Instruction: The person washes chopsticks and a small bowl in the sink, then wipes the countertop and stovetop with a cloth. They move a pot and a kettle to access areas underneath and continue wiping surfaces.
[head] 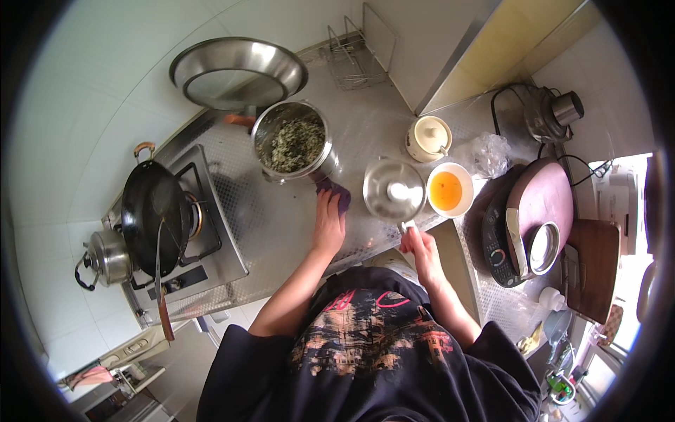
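My left hand [330, 221] holds a dark purple cloth [337, 197] on the metal counter, just below a steel pot [330, 154] of chopped greenish filling [298, 143]. My right hand [422, 250] grips the short handle of a shiny round steel vessel or lid [394, 190]; which of these it is, I cannot tell. Right beside it stands a white bowl [466, 203] with orange liquid, likely beaten egg [445, 191]. Behind the bowl is a cream lidded jar [430, 138] with a spoon handle sticking out.
On the left, a black wok [153, 211] with a long-handled utensil [164, 311] sits at the gas stove, beside a steel kettle [108, 258]. A large steel pan lid [240, 71] leans at the back wall. An electric griddle [543, 205] and crumpled plastic bag [488, 153] are right.
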A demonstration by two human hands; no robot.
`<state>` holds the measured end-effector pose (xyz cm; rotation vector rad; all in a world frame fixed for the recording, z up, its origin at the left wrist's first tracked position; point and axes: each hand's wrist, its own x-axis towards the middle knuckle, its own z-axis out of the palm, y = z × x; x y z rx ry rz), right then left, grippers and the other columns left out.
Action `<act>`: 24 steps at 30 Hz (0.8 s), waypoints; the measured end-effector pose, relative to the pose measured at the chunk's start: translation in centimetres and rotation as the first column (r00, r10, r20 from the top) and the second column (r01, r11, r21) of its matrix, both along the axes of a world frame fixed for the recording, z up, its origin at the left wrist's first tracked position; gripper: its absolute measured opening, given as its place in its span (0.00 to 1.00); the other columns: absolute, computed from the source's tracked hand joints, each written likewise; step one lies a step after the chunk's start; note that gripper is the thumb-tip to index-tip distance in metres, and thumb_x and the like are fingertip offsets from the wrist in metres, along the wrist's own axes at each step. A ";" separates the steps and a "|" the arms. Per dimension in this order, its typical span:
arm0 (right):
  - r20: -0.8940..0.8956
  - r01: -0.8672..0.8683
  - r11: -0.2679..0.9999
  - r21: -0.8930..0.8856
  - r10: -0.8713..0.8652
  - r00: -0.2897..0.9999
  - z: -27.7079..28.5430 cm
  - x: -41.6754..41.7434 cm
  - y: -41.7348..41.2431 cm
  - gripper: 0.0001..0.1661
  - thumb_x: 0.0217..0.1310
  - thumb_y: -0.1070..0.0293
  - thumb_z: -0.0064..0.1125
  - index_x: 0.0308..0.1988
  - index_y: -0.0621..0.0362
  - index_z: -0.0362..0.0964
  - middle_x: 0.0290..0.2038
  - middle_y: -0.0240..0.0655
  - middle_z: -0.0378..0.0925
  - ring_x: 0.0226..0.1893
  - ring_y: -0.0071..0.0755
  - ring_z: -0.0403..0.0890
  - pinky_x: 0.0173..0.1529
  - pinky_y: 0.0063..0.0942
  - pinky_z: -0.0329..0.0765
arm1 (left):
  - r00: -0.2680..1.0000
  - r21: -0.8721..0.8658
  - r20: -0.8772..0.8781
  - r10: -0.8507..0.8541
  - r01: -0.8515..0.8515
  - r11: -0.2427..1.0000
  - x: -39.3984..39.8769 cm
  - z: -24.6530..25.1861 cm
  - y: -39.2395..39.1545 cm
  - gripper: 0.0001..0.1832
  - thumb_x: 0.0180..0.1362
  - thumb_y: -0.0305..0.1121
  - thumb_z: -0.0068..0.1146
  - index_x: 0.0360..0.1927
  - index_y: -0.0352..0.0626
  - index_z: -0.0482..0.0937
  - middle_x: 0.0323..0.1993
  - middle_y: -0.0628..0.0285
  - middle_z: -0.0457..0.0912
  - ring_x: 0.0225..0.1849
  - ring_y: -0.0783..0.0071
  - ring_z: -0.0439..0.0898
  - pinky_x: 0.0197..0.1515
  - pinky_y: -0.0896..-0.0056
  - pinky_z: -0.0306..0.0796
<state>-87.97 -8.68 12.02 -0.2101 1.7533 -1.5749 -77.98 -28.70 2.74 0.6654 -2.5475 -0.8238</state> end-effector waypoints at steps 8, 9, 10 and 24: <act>0.053 0.036 0.999 -0.006 -0.035 0.998 0.7 1.5 5.3 0.23 0.68 0.56 0.42 0.24 0.60 0.64 0.23 0.26 0.63 0.26 0.20 0.62 0.33 0.21 0.61 | 0.969 0.051 -0.235 -0.081 0.096 0.994 -13.7 -1.7 -0.9 0.22 0.55 0.22 0.49 0.54 0.34 0.62 0.57 0.42 0.61 0.62 0.42 0.58 0.64 0.52 0.55; 0.044 0.029 1.000 -0.008 -0.029 0.999 0.8 1.4 5.4 0.23 0.68 0.56 0.42 0.24 0.60 0.63 0.23 0.26 0.62 0.26 0.20 0.62 0.33 0.21 0.61 | 0.965 0.085 -0.262 -0.030 0.054 0.995 -16.1 -2.0 -1.5 0.21 0.56 0.22 0.48 0.54 0.34 0.62 0.56 0.42 0.61 0.62 0.42 0.58 0.63 0.52 0.55; 0.043 0.020 1.000 0.015 -0.021 0.999 1.0 1.4 5.6 0.23 0.68 0.57 0.42 0.23 0.61 0.62 0.23 0.27 0.61 0.26 0.21 0.62 0.33 0.21 0.61 | 0.956 0.119 -0.293 0.021 0.015 0.993 -18.5 -2.3 -2.2 0.21 0.56 0.22 0.48 0.54 0.34 0.62 0.55 0.41 0.61 0.61 0.42 0.59 0.63 0.52 0.55; 0.054 0.062 0.998 0.022 -0.063 0.997 0.6 1.7 6.2 0.29 0.66 0.48 0.43 0.26 0.63 0.70 0.27 0.29 0.68 0.28 0.23 0.65 0.36 0.23 0.62 | 0.962 -0.055 -0.238 -0.131 0.122 0.991 -33.2 -4.1 -7.0 0.16 0.50 0.23 0.50 0.45 0.34 0.69 0.46 0.43 0.70 0.50 0.45 0.68 0.54 0.55 0.63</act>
